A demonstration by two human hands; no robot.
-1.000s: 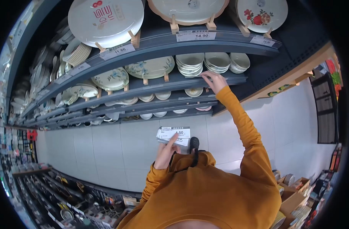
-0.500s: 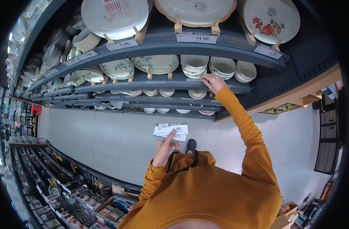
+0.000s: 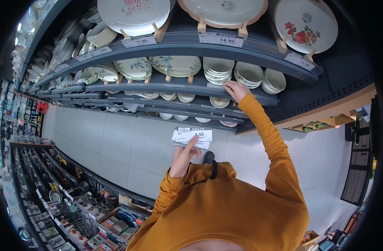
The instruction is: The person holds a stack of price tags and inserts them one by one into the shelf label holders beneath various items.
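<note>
My left hand grips a small stack of white price labels, the thumb pressed on the top one, which reads 4.50. Reaching forward, my right hand touches the front edge of the second shelf, its fingers closed together at the label strip. Whether a label is between those fingertips is too small to tell. Just behind the right hand stand a stack of white bowls and a second bowl stack. A price label sits in the strip left of my fingers.
Large plates stand on wooden holders on the top shelf, above price labels. Oval floral plates are left of the bowls. Lower shelves hold more dishes. Behind on the left, a kitchen-utensil rack borders the tiled floor.
The view has shifted slightly, so the shelves appear a little further right. My left hand has risen slightly with the labels. My right hand stays at the shelf edge.
</note>
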